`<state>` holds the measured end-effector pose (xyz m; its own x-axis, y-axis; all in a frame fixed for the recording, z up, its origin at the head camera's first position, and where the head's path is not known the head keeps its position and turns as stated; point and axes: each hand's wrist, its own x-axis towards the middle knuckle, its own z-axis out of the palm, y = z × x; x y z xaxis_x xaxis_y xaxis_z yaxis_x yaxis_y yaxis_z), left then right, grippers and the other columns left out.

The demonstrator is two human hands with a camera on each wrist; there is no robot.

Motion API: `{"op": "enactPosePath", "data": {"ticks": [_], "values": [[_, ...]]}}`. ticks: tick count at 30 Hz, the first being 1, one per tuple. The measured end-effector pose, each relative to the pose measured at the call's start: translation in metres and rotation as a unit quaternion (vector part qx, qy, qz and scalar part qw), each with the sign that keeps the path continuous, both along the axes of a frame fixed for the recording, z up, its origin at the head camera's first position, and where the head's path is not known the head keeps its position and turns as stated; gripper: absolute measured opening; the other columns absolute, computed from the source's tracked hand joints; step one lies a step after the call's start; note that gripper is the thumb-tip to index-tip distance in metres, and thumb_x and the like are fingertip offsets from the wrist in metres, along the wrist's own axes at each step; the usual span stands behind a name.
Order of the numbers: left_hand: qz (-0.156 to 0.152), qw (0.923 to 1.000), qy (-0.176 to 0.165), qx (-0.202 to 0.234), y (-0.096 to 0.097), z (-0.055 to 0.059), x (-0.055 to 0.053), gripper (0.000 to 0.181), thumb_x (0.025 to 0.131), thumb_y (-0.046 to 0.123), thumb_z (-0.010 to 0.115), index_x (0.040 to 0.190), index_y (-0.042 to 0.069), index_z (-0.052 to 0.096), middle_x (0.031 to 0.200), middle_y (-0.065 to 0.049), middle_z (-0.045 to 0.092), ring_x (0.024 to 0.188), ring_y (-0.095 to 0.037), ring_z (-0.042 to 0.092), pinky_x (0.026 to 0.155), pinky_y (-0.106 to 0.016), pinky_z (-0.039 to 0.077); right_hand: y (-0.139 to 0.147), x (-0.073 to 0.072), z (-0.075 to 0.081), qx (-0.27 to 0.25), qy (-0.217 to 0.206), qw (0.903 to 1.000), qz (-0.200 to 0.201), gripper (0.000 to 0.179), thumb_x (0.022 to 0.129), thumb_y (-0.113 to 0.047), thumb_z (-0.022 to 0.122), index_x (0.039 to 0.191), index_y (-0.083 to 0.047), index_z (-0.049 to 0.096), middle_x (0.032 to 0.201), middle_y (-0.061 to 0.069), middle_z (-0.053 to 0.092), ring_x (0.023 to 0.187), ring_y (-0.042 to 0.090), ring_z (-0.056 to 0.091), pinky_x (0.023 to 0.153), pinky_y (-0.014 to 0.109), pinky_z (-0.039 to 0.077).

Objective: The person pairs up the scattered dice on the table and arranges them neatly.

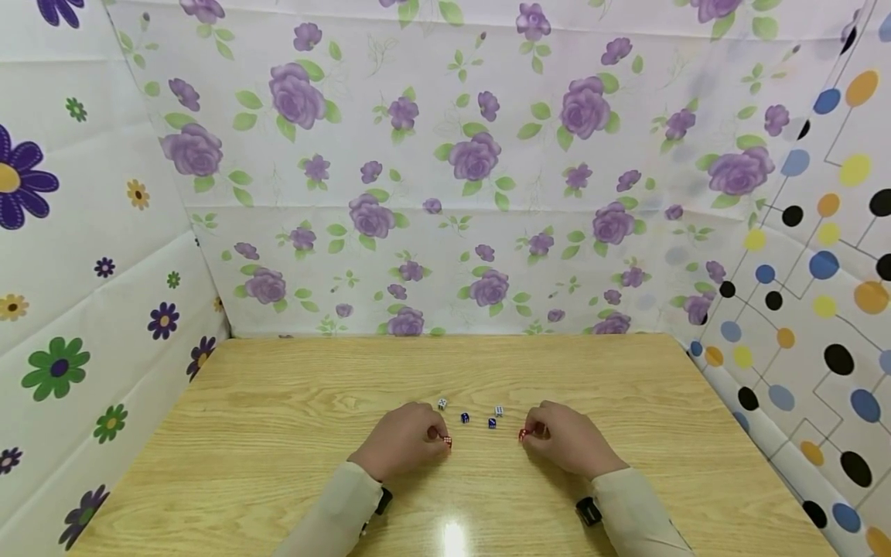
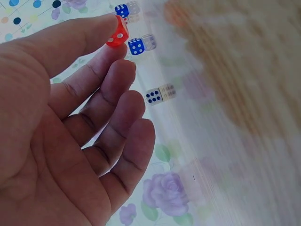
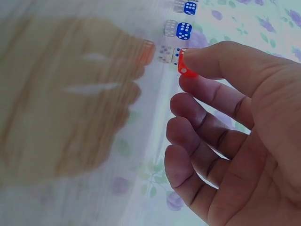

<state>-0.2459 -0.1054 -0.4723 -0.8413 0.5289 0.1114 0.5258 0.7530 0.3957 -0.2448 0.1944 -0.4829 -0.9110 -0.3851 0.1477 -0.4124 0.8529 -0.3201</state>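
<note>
You seem to position red plastic cube dice point(image 2: 119, 36) point(image 3: 185, 69), left hand point(image 1: 404, 441) and right hand point(image 1: 572, 441) each pinching one; next needs even lowering.

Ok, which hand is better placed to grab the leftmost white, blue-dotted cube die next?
Probably the left hand: the white die sits just beyond it. The right hand would have to reach across two blue, white-dotted dice. Either would likely need to release its red, white-dotted die first.
</note>
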Motion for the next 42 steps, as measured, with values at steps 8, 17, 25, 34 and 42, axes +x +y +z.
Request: {"op": "enactPosePath", "data": {"ticks": [8,17,25,34,42], "values": [[-0.001,1.0,-0.001,0.001,-0.0012,0.005,0.0022,0.004,0.085,0.031,0.071,0.085,0.027,0.07,0.083,0.016,0.06,0.079,-0.001,0.056,0.07,-0.023,0.049,0.0007,-0.0008,-0.0003,0.006,0.01,0.9999,0.002,0.011,0.084,-0.035,0.071,0.08,-0.032,0.061,0.074,-0.02,0.048,0.065,-0.001,0.046,0.059,0.023,0.041],[0.005,0.9999,-0.013,0.004,-0.0018,0.0087,0.0028,0.005,0.086,0.032,0.069,0.086,0.027,0.069,0.082,0.017,0.058,0.078,-0.001,0.053,0.069,-0.023,0.049,0.0004,-0.0018,0.0012,0.01,0.006,0.9999,0.003,0.012,0.084,-0.035,0.071,0.079,-0.033,0.06,0.074,-0.02,0.048,0.065,-0.001,0.045,0.059,0.023,0.041],[0.002,0.9999,-0.012,0.002,-0.0015,0.0075,0.002,0.004,0.085,0.033,0.07,0.085,0.029,0.069,0.082,0.018,0.057,0.077,-0.001,0.052,0.068,-0.023,0.048,-0.0004,-0.0009,0.0023,0.008,0.002,1.0,0.003,0.013,0.083,-0.035,0.071,0.079,-0.032,0.06,0.073,-0.019,0.048,0.065,0.0,0.046,0.059,0.023,0.041],[0.005,1.0,-0.008,0.004,-0.0017,0.0083,0.0031,0.005,0.084,0.032,0.071,0.084,0.028,0.068,0.08,0.018,0.056,0.076,-0.001,0.052,0.067,-0.023,0.048,-0.0007,-0.0006,0.0022,0.007,0.017,0.9998,0.008,0.013,0.082,-0.029,0.071,0.079,-0.03,0.058,0.073,-0.018,0.048,0.064,0.001,0.045,0.057,0.023,0.04],[0.0,1.0,-0.006,0.003,-0.0025,0.0082,0.0029,0.004,0.085,0.032,0.07,0.084,0.029,0.068,0.08,0.018,0.057,0.076,-0.001,0.052,0.067,-0.023,0.048,-0.0004,0.0002,0.0027,0.012,0.018,0.9998,0.005,0.013,0.083,-0.029,0.07,0.079,-0.031,0.058,0.072,-0.019,0.048,0.063,0.001,0.045,0.057,0.022,0.04]]}}
